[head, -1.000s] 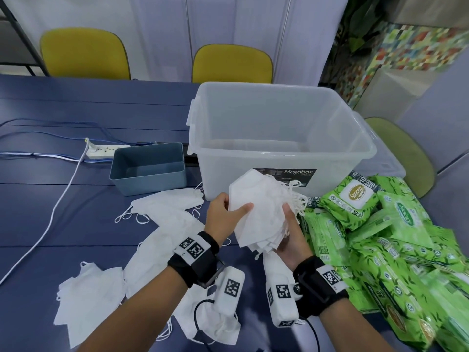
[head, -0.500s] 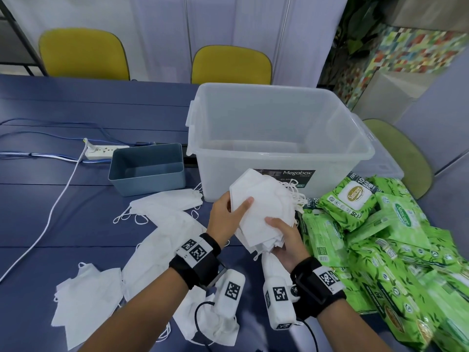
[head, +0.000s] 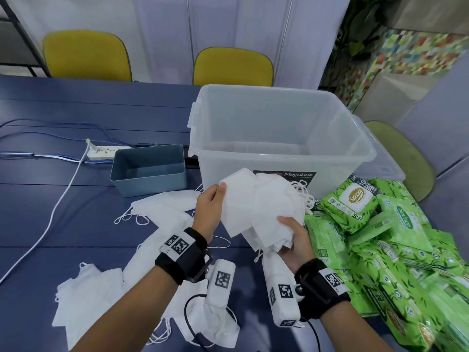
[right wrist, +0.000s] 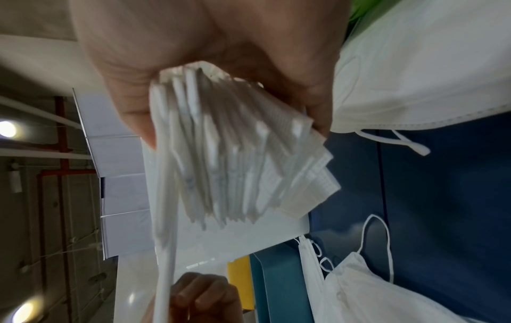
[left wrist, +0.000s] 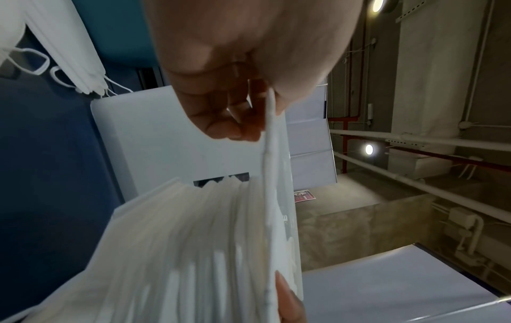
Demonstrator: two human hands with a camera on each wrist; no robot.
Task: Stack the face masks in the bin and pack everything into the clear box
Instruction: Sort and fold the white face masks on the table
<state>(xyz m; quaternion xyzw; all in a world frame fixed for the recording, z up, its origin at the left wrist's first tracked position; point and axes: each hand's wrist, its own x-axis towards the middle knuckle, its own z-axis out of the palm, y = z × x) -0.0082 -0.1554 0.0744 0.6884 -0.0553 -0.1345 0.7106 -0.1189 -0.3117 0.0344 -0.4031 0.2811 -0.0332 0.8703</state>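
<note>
- I see two yellow chairs (head: 87, 55) behind the blue table (head: 63, 102).
- A green chair (head: 403, 158) stands at the right side of the table.
- A white power strip (head: 106, 151) lies on the table, with a white cable (head: 50, 217) and thin blue cables (head: 38, 135) near it.
- A wall with little colored squares (head: 411, 54) is far back on the right.
- Dark plant leaves (head: 360, 34) hang beside that wall.

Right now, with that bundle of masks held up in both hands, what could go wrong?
The stack of masks is fanned and uneven, so some could slip from the left hand or right hand. Dangling ear loops might snag on the clear box. The blue bin looks small, so a messy stack may not fit.
</note>
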